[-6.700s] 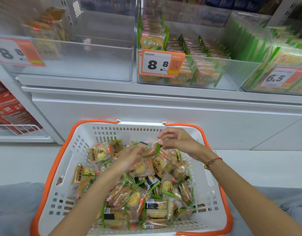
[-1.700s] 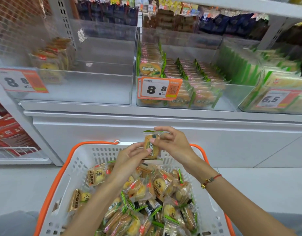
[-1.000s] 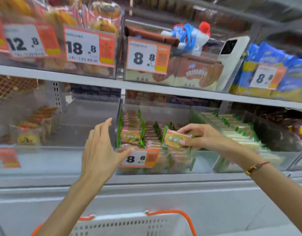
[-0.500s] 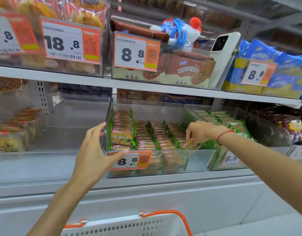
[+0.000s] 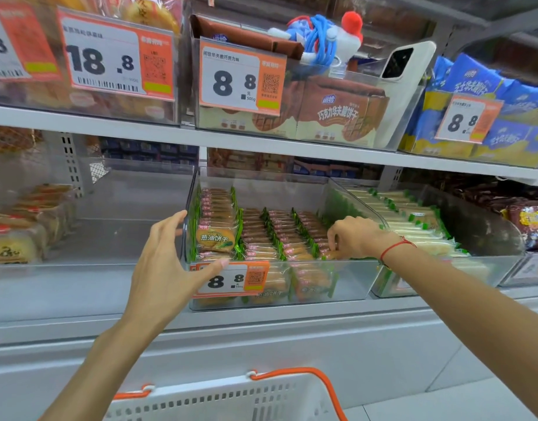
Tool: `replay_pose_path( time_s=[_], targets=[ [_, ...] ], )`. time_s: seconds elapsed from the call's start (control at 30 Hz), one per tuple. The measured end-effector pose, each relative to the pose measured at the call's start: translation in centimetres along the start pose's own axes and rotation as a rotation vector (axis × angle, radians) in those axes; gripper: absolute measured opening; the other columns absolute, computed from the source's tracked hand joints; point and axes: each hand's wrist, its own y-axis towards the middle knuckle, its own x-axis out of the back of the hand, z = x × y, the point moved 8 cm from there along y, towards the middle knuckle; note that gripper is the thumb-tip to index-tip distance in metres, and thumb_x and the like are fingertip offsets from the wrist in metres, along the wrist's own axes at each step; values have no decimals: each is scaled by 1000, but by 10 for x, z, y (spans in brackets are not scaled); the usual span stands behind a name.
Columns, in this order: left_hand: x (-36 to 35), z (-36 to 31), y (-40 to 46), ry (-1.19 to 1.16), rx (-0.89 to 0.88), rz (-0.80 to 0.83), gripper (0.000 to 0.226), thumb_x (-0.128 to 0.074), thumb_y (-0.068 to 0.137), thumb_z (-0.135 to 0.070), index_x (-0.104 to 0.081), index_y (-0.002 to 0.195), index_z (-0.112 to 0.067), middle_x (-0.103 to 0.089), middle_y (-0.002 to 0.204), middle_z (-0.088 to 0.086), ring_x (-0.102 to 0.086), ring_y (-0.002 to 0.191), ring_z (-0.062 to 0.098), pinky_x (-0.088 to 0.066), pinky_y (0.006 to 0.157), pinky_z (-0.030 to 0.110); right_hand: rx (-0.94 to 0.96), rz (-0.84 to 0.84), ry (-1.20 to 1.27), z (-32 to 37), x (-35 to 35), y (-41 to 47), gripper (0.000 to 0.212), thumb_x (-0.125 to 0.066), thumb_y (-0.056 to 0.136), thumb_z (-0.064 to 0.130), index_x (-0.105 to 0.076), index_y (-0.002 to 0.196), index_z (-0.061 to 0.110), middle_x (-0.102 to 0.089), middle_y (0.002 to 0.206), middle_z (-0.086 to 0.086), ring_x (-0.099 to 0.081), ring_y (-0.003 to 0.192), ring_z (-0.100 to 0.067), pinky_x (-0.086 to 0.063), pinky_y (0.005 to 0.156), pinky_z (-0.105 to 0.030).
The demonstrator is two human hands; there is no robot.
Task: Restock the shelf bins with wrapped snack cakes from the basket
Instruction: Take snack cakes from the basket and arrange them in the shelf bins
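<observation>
Behind right hand (image 5: 351, 237), snack cake (image 5: 331, 254) mostly hidden in bin (image 5: 346, 287).

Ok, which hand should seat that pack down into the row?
Right. The right hand is already inside the clear bin, fingers curled on a wrapped pack at the rightmost row. The left hand rests open against the bin's front-left corner, steadying it.

White shop shelving (image 5: 292, 148), pale floor (image 5: 474, 402)
</observation>
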Motion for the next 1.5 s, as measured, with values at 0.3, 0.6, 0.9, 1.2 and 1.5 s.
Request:
replay_pose_path(
  time_s=[0.3, 0.6, 0.9, 1.2, 1.5],
  targets=[
    [-1, 1, 1, 7, 2, -5, 98, -79, 62, -49, -32, 145, -25, -39, 140, -5, -42, 118, 5, -41, 94, 32, 44, 26, 20, 4, -5, 4, 15, -69, 83, 26, -65, 98, 29, -61, 104, 3, -59, 99, -22, -38, 71, -26],
    [1, 0, 2, -40, 14, 10, 90, -84, 66, -39, -35, 141, -27, -38, 135, -8, -39, 113, 0, -40, 93, 28, -15, 96, 128, 1, -8, 5, 11, -68, 83, 21, -68, 88, 31, -65, 101, 5, -57, 89, -18, -46, 75, -28],
    [10, -11, -9, -31, -72, -86, 85, -86, 66, -27, -41, 138, -16, -42, 135, 1, -42, 123, 14, -35, 102, 28, 76, -233, 454, 3, 58, -54, 7, -71, 83, 22, -69, 84, 29, -67, 76, 13, -65, 75, -8, -54, 79, -32],
    [-22, 20, -117, 39, -81, 186, 35, -66, 87, -24, -53, 117, -39, -50, 110, -25, -49, 105, 3, -42, 87, 29, 330, 65, 558, 125, -50, -124, 11, -64, 85, 23, -71, 92, 28, -68, 84, 11, -61, 74, -6, -50, 73, -27],
    [-71, 154, -235, 585, 163, 945, 65, -53, 92, -45, -24, 149, -32, -18, 157, -4, -17, 144, 19, -23, 115, 35, 336, 576, 397, 220, -228, -148, 28, -54, 92, 24, -60, 120, 25, -57, 125, -2, -54, 114, -22, -43, 91, -33]
  ],
)
